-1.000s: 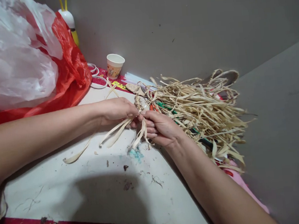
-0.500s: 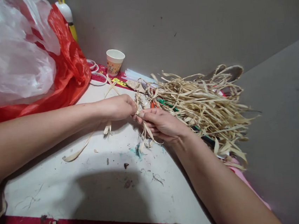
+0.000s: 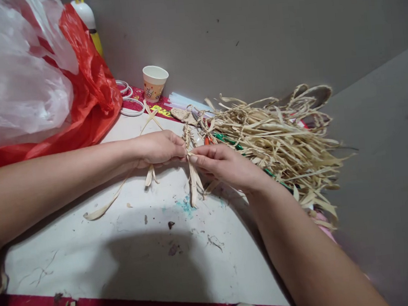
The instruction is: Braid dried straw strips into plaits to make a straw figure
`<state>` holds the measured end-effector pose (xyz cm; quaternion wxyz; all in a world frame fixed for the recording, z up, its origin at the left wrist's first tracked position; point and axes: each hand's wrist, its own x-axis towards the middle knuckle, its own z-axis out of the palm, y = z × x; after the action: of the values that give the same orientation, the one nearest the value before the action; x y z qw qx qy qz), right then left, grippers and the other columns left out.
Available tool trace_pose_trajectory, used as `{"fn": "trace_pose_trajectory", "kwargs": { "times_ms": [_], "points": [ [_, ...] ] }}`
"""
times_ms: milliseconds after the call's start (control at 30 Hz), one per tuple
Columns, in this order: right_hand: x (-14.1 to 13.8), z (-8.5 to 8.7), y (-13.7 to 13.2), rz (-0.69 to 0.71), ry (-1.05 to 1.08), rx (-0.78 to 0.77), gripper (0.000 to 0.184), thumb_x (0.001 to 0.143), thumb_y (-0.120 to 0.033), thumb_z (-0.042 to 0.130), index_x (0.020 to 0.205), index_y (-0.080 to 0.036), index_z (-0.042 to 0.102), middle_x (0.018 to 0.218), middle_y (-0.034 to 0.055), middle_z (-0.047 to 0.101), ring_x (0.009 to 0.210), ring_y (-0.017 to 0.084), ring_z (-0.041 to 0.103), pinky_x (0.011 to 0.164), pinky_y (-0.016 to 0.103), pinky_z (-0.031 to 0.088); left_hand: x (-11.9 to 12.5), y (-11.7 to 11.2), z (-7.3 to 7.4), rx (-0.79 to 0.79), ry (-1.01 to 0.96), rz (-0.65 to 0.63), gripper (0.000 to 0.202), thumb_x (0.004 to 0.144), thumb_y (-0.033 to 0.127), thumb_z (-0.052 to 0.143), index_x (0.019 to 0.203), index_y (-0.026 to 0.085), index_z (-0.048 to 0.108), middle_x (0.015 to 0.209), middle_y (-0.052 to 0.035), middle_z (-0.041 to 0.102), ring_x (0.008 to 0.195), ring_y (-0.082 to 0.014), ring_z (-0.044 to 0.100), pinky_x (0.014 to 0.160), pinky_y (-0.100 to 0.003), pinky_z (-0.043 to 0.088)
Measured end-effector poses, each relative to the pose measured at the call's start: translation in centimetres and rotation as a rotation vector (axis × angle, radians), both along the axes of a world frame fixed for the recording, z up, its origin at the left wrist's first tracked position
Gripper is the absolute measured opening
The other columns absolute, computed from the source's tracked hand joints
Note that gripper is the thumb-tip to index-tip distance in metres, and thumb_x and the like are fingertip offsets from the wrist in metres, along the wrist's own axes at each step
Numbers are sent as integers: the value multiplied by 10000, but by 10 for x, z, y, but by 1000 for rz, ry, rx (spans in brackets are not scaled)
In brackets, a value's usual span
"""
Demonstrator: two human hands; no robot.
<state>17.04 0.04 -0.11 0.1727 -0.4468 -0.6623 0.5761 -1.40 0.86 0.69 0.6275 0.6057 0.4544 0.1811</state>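
Observation:
My left hand [image 3: 162,147] and my right hand [image 3: 221,163] meet above the white board [image 3: 127,256]. Between their fingertips they pinch a braid of dried straw-like strips [image 3: 192,175]. Its plaited part rises behind the fingertips, and loose flat ends hang below them. Both hands are closed, with the far fingers partly hidden. Under my left hand, more pale strips [image 3: 149,176] stick out, and one long strip [image 3: 104,209] trails to the left on the board. A large pile of dried strips [image 3: 278,138] lies just beyond my right hand.
A paper cup [image 3: 154,83] stands at the back beside white rings [image 3: 132,107] and pale translucent sticks [image 3: 186,101]. Red and clear plastic bags [image 3: 91,82] bulk up at the left. A grey wall [image 3: 250,33] closes off the back. Dark crumbs [image 3: 171,224] dot the board.
My right hand has rolled slightly and its fingers have drawn in toward the braid. The hanging ends, spread out before, now fall closer together. My left hand has barely moved.

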Motion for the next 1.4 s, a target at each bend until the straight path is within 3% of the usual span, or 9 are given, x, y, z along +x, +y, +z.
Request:
{"fn": "trace_pose_trajectory", "kwargs": {
  "times_ms": [200, 400, 567, 667, 900, 1000, 1100, 1267, 1400],
  "points": [
    [4, 5, 1, -26, -81, 172, 244, 783, -307, 607, 629, -153, 498, 526, -71, 366, 461, 49, 308, 429, 179, 242, 1, 1, -7, 204, 56, 3, 228, 762, 151, 524, 546, 168, 453, 474, 58, 346, 402, -50, 264, 422, -227, 160],
    [-11, 7, -7, -256, 150, -236, 173, 780, -213, 526, 625, -139, 552, 408, -43, 465, 318, 76, 421, 353, 187, 306, 5, -2, -9, 415, 75, -15, 206, 790, 144, 482, 601, 142, 564, 520, 41, 489, 474, -66, 389, 491, -212, 277],
    [-33, 4, -22, -522, 260, -348, 132, 731, -177, 524, 645, -114, 602, 482, 30, 608, 431, 133, 594, 452, 227, 476, 5, -6, -12, 311, -10, 89, 216, 766, 135, 493, 563, 142, 563, 535, 2, 584, 490, -82, 471, 500, -216, 328],
    [-40, 0, -30, -538, 167, -212, 141, 727, -199, 533, 625, -127, 600, 512, 38, 631, 467, 135, 607, 479, 225, 478, 4, -7, -14, 237, -53, 129, 214, 716, 114, 511, 505, 151, 531, 448, 20, 517, 423, -68, 413, 448, -215, 295],
    [-36, -7, -38, -269, -486, 629, 307, 820, -240, 446, 553, -165, 581, 546, 66, 618, 486, 143, 518, 508, 258, 350, 9, -10, -6, 100, -73, 224, 263, 664, 83, 519, 430, 167, 434, 360, 72, 336, 343, -38, 258, 375, -229, 162],
    [-36, -4, -41, -185, -838, 834, 314, 870, -280, 422, 672, -153, 629, 582, 109, 631, 488, 169, 512, 506, 281, 274, 11, -13, -3, 86, -74, 211, 341, 700, 110, 521, 406, 179, 362, 351, 69, 306, 342, -36, 236, 383, -238, 143],
    [-40, -2, -45, -89, -1036, 906, 297, 895, -267, 407, 793, -131, 651, 604, 134, 646, 479, 175, 516, 492, 283, 214, 12, -14, -5, 51, -55, 210, 329, 715, 106, 518, 421, 176, 387, 352, 69, 309, 344, -40, 244, 390, -237, 145],
    [-47, -1, -62, 241, -975, 977, 167, 823, -120, 466, 790, -122, 629, 638, 126, 647, 491, 159, 503, 484, 294, 166, 11, -11, -7, 69, -15, 192, 179, 718, 117, 554, 541, 143, 564, 366, 64, 360, 357, -50, 279, 394, -230, 156],
    [-45, 19, -79, 500, -539, 891, 320, 877, -302, 510, 588, -176, 562, 533, 49, 572, 471, 125, 431, 492, 289, 212, 7, -9, -4, 9, -65, 162, 137, 742, 136, 557, 612, 138, 601, 347, 69, 336, 325, -51, 235, 375, -237, 121]
  ]
}}
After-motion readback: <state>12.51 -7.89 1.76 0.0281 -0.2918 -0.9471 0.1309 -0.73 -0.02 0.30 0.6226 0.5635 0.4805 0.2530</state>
